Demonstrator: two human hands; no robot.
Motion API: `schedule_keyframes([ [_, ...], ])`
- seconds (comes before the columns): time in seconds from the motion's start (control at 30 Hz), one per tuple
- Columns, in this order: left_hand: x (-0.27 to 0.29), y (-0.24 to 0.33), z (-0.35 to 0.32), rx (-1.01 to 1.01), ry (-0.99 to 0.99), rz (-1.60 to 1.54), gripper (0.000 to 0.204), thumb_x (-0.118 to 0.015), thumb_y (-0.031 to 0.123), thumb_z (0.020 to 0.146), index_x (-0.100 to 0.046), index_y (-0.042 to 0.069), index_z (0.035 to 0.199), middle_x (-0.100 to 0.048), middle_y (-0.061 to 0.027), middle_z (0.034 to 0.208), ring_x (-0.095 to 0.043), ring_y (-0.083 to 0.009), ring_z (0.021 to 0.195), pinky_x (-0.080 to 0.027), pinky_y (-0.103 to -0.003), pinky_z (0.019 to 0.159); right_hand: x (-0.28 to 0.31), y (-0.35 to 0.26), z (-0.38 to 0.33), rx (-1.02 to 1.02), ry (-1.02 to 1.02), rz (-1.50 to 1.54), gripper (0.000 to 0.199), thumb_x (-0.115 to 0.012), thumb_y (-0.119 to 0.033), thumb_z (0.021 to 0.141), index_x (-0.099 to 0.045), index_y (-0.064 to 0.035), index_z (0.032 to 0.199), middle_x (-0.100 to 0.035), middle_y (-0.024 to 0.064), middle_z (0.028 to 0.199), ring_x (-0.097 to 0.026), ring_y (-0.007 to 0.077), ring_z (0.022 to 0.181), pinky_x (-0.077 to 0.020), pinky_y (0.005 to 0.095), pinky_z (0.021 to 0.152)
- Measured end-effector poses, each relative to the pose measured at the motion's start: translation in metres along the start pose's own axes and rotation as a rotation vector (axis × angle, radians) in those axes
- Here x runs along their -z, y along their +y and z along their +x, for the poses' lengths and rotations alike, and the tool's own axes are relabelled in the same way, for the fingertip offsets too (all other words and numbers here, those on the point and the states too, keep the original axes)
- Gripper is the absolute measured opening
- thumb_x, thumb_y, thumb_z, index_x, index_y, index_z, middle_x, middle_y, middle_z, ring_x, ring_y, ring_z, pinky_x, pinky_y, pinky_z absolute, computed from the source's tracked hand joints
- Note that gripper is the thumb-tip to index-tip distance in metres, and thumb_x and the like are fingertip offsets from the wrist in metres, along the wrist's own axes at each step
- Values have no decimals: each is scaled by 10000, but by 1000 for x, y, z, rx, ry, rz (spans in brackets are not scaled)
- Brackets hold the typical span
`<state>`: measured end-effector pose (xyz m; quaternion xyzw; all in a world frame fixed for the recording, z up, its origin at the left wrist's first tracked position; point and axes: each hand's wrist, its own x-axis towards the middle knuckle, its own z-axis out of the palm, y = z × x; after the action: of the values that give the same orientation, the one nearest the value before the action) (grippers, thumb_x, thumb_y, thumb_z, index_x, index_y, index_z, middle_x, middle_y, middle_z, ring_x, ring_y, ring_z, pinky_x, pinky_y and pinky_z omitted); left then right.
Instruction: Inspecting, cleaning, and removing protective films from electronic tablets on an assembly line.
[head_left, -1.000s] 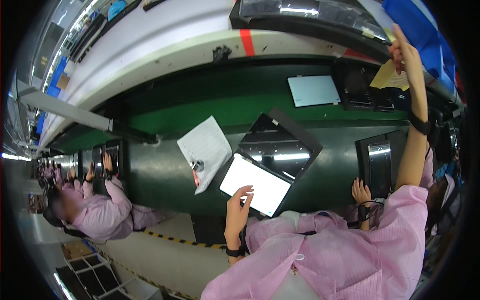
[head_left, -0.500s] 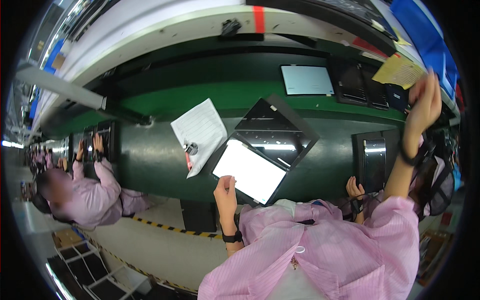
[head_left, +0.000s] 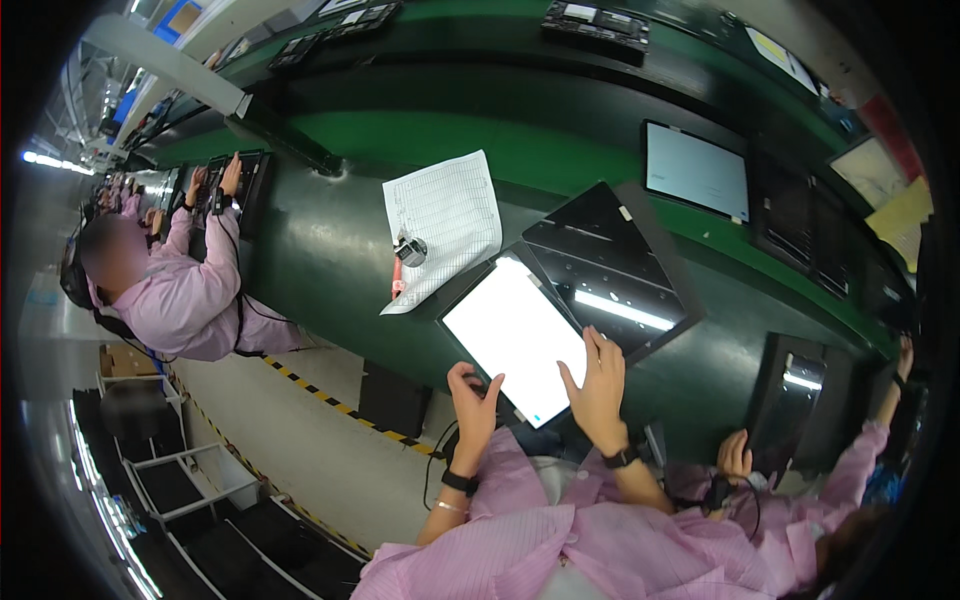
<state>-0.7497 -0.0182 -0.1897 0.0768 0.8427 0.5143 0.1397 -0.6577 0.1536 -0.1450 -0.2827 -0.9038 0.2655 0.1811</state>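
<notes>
A tablet (head_left: 515,335) with a bright white screen lies tilted on the bench in front of me. My left hand (head_left: 474,412) is at its lower left edge, fingers curled at the rim and thumb by the screen. My right hand (head_left: 600,390) rests over the tablet's right side, fingers stretched out and thumb apart on the screen. Behind the tablet sits a dark glossy panel (head_left: 600,260) on a black board, reflecting a light. To the left is a printed sheet (head_left: 450,215) with a small black-and-silver object (head_left: 410,251) and a red pen-like item (head_left: 397,280) on it.
A lit tablet (head_left: 697,170) stands on the green ledge beside dark devices (head_left: 785,205). Another dark device (head_left: 790,400) lies at right, near a co-worker's hand (head_left: 735,455). At left a co-worker (head_left: 180,285) handles dark panels. A metal post (head_left: 180,70) crosses the upper left.
My right hand has come down from the far right to the tablet's right side. My left hand has shifted along the lower left edge. The view has turned and tilted.
</notes>
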Motion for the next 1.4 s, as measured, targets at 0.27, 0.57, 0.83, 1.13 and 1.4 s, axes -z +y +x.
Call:
schedule_keyframes([
  [0.27,11,-27,8,-76,-104,-26,527,-767,152,750,-403,34,1113,-457,-39,808,-449,-86,681,-364,-211,548,-23,0,-6,-198,107,69,550,-709,-218,786,-462,61,1191,-504,188,972,-493,330,889,-412,406,775],
  [0.57,13,-38,19,-226,-268,-330,745,-679,-42,779,-250,66,1378,-397,-85,1087,-508,-78,694,-424,-169,529,-41,-17,-42,-114,347,-212,487,-682,-265,809,-499,65,1118,-512,199,912,-503,342,819,-423,417,750],
  [0.83,57,-47,26,-257,-432,-416,601,-613,-25,836,-324,27,1360,-470,-125,1104,-587,-130,792,-528,-228,620,54,34,41,70,223,-292,246,-639,-250,821,-617,-19,902,-612,177,849,-567,349,894,-447,431,763],
  [1.13,156,-232,58,1,731,-64,171,-503,148,940,-590,0,942,-562,-55,792,-529,-126,712,-437,-251,637,49,236,266,-12,-213,-661,948,-706,-590,684,-341,-103,1411,-290,186,1470,-166,373,1388,-237,444,1105],
  [1.4,183,-584,-50,1158,457,-147,1203,-701,741,565,-243,38,1427,-335,-205,1396,-385,-404,1226,-357,-561,964,51,246,266,303,-44,-740,639,-674,-339,791,-443,-32,1301,-508,232,1266,-520,378,1125,-439,413,933],
])
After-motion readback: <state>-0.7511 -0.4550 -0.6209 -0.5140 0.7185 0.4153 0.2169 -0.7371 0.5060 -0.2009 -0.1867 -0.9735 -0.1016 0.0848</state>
